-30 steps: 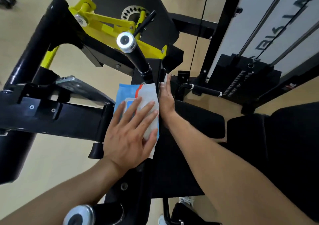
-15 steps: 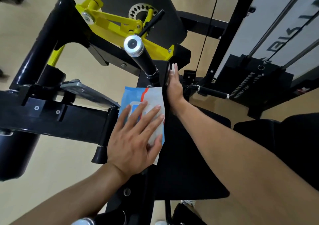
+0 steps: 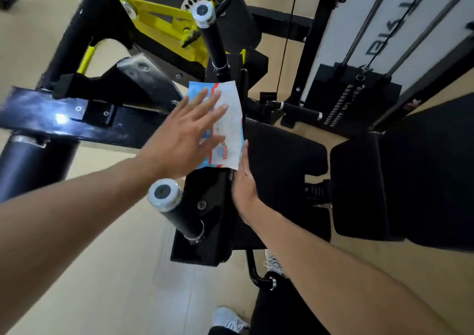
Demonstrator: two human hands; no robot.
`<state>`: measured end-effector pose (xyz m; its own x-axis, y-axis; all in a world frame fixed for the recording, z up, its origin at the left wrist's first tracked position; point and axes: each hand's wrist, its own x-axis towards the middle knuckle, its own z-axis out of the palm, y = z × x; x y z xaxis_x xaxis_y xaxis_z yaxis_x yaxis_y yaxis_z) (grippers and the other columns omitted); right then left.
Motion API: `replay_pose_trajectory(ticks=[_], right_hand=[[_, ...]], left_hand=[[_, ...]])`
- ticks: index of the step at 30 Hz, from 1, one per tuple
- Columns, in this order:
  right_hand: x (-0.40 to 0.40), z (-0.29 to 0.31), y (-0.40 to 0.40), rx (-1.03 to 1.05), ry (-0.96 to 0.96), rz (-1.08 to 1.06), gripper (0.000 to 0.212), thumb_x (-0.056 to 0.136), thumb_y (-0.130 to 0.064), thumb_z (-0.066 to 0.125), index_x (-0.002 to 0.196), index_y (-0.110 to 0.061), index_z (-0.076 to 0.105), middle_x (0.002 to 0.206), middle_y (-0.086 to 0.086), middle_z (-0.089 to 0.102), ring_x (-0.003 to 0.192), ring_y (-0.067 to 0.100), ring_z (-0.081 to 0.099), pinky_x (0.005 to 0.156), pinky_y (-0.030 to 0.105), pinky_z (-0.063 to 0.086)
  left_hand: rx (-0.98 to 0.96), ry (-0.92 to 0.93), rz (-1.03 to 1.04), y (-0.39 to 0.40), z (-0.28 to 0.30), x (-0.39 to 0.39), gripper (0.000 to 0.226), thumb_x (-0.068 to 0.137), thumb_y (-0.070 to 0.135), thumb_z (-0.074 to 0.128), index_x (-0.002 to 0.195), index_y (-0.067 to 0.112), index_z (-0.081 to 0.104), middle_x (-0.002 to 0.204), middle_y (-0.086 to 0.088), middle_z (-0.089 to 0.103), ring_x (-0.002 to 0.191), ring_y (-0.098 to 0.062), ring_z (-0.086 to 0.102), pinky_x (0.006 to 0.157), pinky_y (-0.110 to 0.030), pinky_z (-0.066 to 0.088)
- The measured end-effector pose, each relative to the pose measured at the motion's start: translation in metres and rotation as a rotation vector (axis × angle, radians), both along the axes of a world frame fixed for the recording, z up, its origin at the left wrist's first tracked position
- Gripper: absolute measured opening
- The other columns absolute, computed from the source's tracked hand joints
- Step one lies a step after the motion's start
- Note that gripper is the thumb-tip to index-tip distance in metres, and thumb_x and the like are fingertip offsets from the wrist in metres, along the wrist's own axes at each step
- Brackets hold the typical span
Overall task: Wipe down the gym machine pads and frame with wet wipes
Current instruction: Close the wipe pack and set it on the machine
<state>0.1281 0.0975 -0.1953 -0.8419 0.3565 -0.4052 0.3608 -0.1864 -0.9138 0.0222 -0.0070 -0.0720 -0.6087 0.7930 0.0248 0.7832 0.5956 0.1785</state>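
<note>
A blue and white wet wipes pack [image 3: 228,126] lies on the black frame [image 3: 205,229] of the gym machine beside the black seat pad [image 3: 279,155]. My left hand [image 3: 184,139] lies flat on the pack with straight, spread fingers. My right hand [image 3: 243,185] is pressed edge-on into the gap between the frame and the seat pad, just below the pack. Its fingers are straight. Whether a wipe lies under it is hidden.
Two black handles with silver end caps stick up: the far handle [image 3: 205,16] and the near handle [image 3: 164,196]. Yellow lever arms [image 3: 159,16] lie at the back. The weight stack [image 3: 354,98] with cables stands right, a second black pad [image 3: 400,180] farther right. My shoe [image 3: 228,319] is on the floor.
My right hand has slid back along the seat edge from beside the pack's top to below the pack. The left hand has stayed on the pack. The camera has pulled back.
</note>
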Motion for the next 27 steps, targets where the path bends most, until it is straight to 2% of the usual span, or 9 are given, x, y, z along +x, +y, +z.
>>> replay_pose_trajectory(ticks=[3,5,8,11,13,18,21,23,27], right_hand=[[0.037,-0.002,-0.027,-0.047,-0.013,0.001,0.058,0.105,-0.055,0.029,0.16,-0.041,0.016,0.161,-0.024,0.026,0.147,0.005,0.03,0.125,0.034,0.021],[0.054,-0.008,-0.036,-0.091,-0.006,-0.041,0.059,0.105,-0.052,0.029,0.161,-0.038,0.013,0.153,-0.034,0.019,0.144,-0.004,0.023,0.126,0.028,0.013],[0.079,-0.005,-0.053,-0.084,-0.014,-0.067,0.052,0.109,-0.043,0.029,0.159,-0.039,0.014,0.153,-0.025,0.021,0.146,-0.001,0.022,0.124,0.024,0.012],[0.107,-0.004,-0.071,-0.104,-0.053,-0.062,0.052,0.102,-0.06,0.032,0.151,-0.056,0.017,0.159,-0.023,0.024,0.149,0.005,0.027,0.127,0.036,0.019],[0.122,0.003,-0.077,-0.126,-0.05,-0.05,0.06,0.096,-0.072,0.034,0.152,-0.055,0.018,0.163,-0.023,0.019,0.15,0.002,0.022,0.128,0.039,0.017],[0.13,0.011,-0.076,-0.248,-0.012,-0.031,0.053,0.109,-0.048,0.023,0.159,-0.04,0.009,0.167,-0.014,0.012,0.147,0.0,0.015,0.127,0.033,0.013],[0.114,0.005,-0.065,-0.263,-0.01,-0.058,0.051,0.112,-0.038,0.026,0.158,-0.046,0.007,0.165,-0.019,0.01,0.145,0.0,0.02,0.121,0.024,0.021],[0.096,-0.005,-0.057,-0.246,0.01,-0.067,0.046,0.111,-0.041,0.028,0.152,-0.054,0.01,0.167,-0.015,0.011,0.15,0.005,0.021,0.126,0.031,0.017],[0.051,-0.024,-0.039,-0.21,0.031,-0.073,0.044,0.09,-0.072,0.037,0.128,-0.085,0.019,0.168,-0.013,0.022,0.153,0.006,0.024,0.128,0.04,0.019]], left_hand=[[0.113,0.256,-0.037,-0.033,0.007,0.016,0.051,0.103,0.031,0.047,0.149,0.009,0.043,0.16,-0.014,0.033,0.152,-0.031,0.022,0.124,-0.05,0.016],[0.18,0.29,-0.005,-0.055,0.001,0.039,0.054,0.103,0.028,0.049,0.152,0.007,0.039,0.163,-0.016,0.028,0.153,-0.033,0.017,0.123,-0.054,0.017],[0.186,0.254,0.024,-0.082,-0.015,0.077,0.063,0.099,0.024,0.049,0.156,0.006,0.029,0.165,-0.017,0.019,0.154,-0.034,0.012,0.123,-0.055,0.015],[0.162,0.228,-0.038,-0.091,-0.032,0.099,0.061,0.098,0.017,0.047,0.154,0.001,0.03,0.164,-0.019,0.023,0.152,-0.038,0.02,0.119,-0.061,0.022],[0.145,0.228,-0.065,-0.089,-0.034,0.101,0.056,0.104,0.022,0.036,0.156,0.003,0.028,0.164,-0.016,0.019,0.152,-0.037,0.021,0.118,-0.061,0.023],[-0.015,0.309,-0.125,-0.076,-0.032,0.076,0.063,0.106,0.04,0.031,0.161,0.022,0.005,0.167,-0.007,0.011,0.155,-0.027,0.008,0.124,-0.051,0.014],[-0.018,0.341,-0.232,-0.058,-0.027,0.06,0.055,0.107,0.037,0.037,0.158,0.022,0.026,0.165,-0.007,0.023,0.154,-0.028,0.017,0.125,-0.047,0.012],[-0.01,0.367,-0.371,-0.047,-0.024,0.046,0.049,0.105,0.029,0.05,0.152,0.018,0.042,0.162,-0.006,0.031,0.153,-0.028,0.022,0.125,-0.048,0.016],[-0.139,0.366,-0.357,-0.019,-0.011,0.019,0.055,0.104,0.047,0.038,0.15,0.017,0.045,0.158,-0.009,0.04,0.151,-0.028,0.027,0.124,-0.048,0.018]])
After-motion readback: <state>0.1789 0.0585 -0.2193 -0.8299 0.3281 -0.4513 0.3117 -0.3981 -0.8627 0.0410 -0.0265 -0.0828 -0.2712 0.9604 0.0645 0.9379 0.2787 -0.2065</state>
